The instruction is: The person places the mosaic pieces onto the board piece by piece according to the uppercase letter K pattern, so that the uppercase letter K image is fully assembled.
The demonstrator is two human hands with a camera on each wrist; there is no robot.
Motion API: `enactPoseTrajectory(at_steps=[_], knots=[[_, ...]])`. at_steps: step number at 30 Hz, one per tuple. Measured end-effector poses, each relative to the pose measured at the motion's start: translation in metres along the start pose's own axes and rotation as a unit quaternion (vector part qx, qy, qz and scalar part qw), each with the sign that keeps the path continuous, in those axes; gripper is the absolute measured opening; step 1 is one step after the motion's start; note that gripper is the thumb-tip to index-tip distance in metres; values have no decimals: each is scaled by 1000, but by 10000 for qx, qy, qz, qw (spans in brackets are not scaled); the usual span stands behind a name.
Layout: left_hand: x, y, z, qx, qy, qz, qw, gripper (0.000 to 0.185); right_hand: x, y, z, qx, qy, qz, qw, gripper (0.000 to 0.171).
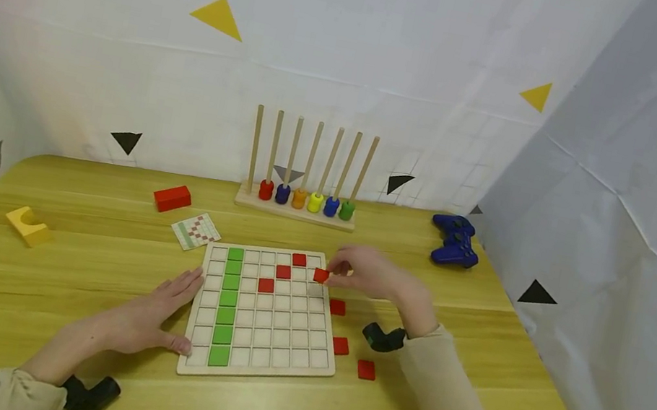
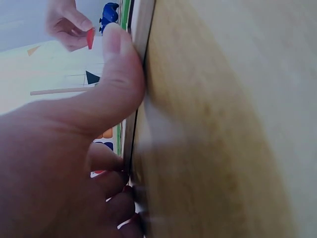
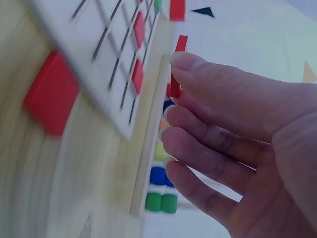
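A wooden grid board (image 1: 285, 318) lies on the table, with a column of green square tiles (image 1: 228, 298) down its second column from the left. Three red tiles (image 1: 284, 272) sit in a diagonal toward its upper right. My right hand (image 1: 372, 273) pinches another red tile (image 3: 176, 89) between thumb and forefinger, above the board's right side. Three loose red tiles (image 1: 340, 346) lie along or just off the right edge. My left hand (image 1: 143, 322) rests against the left edge with fingers extended, its thumb (image 2: 116, 64) touching the rim near the lower corner.
Behind the board stands a wooden peg rack (image 1: 294, 210) with coloured beads. A pattern card (image 1: 195, 231) lies at the upper left corner, near a red block (image 1: 172, 199). Farther left is a yellow arch block (image 1: 28, 226); a blue game controller (image 1: 455, 241) lies back right.
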State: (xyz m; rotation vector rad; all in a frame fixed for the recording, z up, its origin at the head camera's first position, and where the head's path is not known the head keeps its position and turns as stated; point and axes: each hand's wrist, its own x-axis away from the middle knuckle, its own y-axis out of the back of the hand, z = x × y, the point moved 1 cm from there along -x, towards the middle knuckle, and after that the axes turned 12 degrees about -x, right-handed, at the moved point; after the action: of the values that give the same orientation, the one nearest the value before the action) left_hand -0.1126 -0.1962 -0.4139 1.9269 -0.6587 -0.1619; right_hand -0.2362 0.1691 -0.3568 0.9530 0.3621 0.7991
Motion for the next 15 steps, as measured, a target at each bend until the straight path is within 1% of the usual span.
enactPoseTrajectory(at_steps=[4,6,10,13,15], knots=[[0,0,0,13,-39,-15,10000,112,-10,-3,13,-16,-58,126,9999,20],[0,0,0,33,-48,-6,10000,112,-16,-6,18,-20,-13,150,9999,21],[0,-1,2,95,-39,8,9999,112,-29,-12,31,-74,292,218,9993,23],[0,-1,2,109,-45,2,9999,112,-38,-17,42,-133,337,355,9987,22],[0,-1,2,95,-43,10,9999,112,-44,-21,49,-122,281,415,9987,20]])
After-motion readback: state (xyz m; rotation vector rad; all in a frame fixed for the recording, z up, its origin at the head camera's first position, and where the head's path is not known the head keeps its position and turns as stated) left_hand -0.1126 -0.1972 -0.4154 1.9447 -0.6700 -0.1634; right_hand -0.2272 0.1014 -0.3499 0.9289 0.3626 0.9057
